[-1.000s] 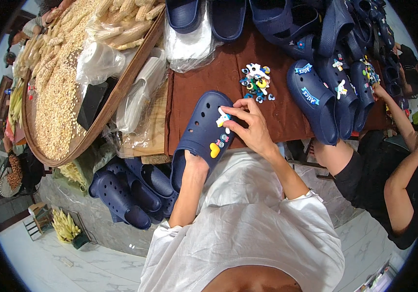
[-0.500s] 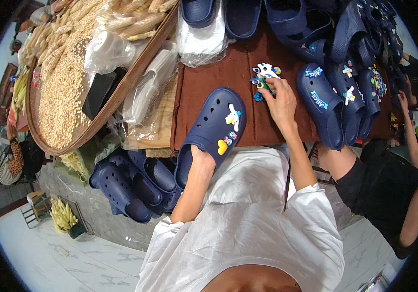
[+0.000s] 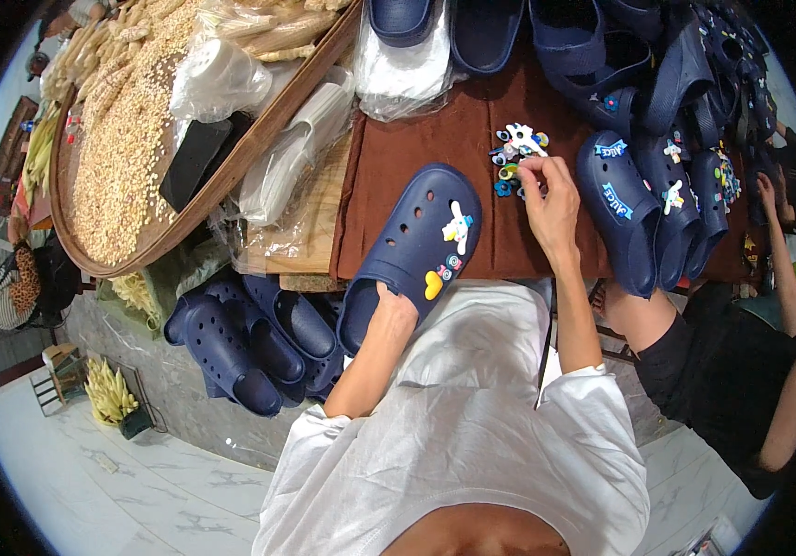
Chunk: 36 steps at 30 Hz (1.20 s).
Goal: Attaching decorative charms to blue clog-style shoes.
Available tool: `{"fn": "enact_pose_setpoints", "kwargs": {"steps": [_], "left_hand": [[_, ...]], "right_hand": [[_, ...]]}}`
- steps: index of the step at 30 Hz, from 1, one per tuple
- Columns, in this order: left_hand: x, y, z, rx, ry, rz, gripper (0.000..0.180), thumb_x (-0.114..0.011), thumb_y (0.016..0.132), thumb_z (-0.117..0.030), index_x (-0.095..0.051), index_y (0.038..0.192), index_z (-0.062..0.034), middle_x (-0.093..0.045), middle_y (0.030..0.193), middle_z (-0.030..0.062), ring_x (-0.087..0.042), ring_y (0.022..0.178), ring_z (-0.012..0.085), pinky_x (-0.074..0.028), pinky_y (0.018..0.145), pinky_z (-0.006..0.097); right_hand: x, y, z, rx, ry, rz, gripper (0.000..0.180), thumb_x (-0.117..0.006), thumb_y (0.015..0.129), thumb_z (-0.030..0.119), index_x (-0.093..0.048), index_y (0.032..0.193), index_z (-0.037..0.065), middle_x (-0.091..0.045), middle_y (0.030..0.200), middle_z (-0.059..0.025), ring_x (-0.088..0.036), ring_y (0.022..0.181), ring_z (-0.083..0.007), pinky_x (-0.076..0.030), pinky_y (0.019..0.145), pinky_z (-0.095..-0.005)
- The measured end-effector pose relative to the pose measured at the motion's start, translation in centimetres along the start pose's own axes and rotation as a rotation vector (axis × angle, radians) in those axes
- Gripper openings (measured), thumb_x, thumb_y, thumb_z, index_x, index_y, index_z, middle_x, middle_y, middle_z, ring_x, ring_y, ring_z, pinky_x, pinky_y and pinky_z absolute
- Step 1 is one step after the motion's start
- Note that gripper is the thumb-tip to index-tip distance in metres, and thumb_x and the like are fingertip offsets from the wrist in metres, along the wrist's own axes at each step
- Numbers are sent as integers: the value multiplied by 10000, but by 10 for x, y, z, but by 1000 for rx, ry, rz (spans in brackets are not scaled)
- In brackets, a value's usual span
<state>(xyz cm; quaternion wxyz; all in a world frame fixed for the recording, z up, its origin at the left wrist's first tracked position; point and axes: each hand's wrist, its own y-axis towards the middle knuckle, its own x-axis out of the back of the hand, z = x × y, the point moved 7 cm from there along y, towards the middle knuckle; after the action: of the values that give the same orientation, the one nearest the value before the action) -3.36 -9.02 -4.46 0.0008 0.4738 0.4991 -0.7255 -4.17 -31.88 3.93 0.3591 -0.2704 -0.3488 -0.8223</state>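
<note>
My left hand [image 3: 396,304] is tucked into the opening of a navy foam clog [image 3: 402,243] and holds it up at the table's front edge; its fingers are hidden inside. The clog has round holes and carries a white character charm [image 3: 458,227], small round charms [image 3: 451,267] and a yellow heart charm [image 3: 433,284]. My right hand [image 3: 554,208] is closed in a pinch, thumb against fingers, at the edge of a small pile of colourful shoe charms [image 3: 520,142] on brown cloth [image 3: 472,130]. What the pinch holds, if anything, I cannot make out.
Decorated navy clogs [image 3: 616,213] stand right of my right hand, with more behind. At left is a woven tray [image 3: 259,120] of corn kernels, beside a plastic-wrapped white clog [image 3: 296,153]. Plain navy clogs [image 3: 231,347] lie below it. A person in black [image 3: 741,371] is at right.
My right hand's fingertips have drawn slightly back toward the near right side of the charm pile and pinched together. The clog on my left hand keeps nearly the same pose; the whole view has shifted slightly.
</note>
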Motion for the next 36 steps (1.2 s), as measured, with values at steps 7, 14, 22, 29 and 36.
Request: {"fn": "enact_pose_setpoints", "kwargs": {"steps": [7,14,22,29,36], "left_hand": [[4,0,4,-12,25,-18,415,-390,1016,-295,-558,1295,-38,-585,1329,139,-562,1202,295,-424,1073,428],[10,-9,8,-32,54,-33,414,-393,1017,-296,-556,1297,-39,-585,1329,137,-562,1202,292,-423,1073,425],[18,-21,4,-44,92,-48,413,-396,1017,-297,-554,1299,-40,-584,1330,135,-561,1202,287,-423,1073,421],[20,-23,6,-57,128,-62,412,-398,1018,-298,-552,1301,-41,-584,1330,133,-561,1202,284,-423,1073,419],[26,-28,3,-70,161,-82,411,-401,1018,-298,-550,1303,-42,-583,1331,131,-561,1202,280,-423,1073,416]], "right_hand": [[-19,-14,72,-97,548,397,98,-663,885,100,-655,944,22,-636,837,-49,-587,688,-123,-463,625,-259],[-13,-12,96,65,425,359,123,-692,862,115,-654,927,18,-633,846,-83,-620,688,-192,-492,633,-319],[-11,-16,90,26,443,374,100,-685,863,82,-645,923,13,-625,849,-82,-644,727,-186,-510,653,-303],[-7,-20,93,36,456,383,121,-676,859,76,-666,976,44,-622,887,-82,-654,772,-212,-521,670,-318],[-10,-27,95,102,322,398,143,-700,838,57,-717,980,40,-627,906,-78,-647,782,-169,-541,647,-275]]}}
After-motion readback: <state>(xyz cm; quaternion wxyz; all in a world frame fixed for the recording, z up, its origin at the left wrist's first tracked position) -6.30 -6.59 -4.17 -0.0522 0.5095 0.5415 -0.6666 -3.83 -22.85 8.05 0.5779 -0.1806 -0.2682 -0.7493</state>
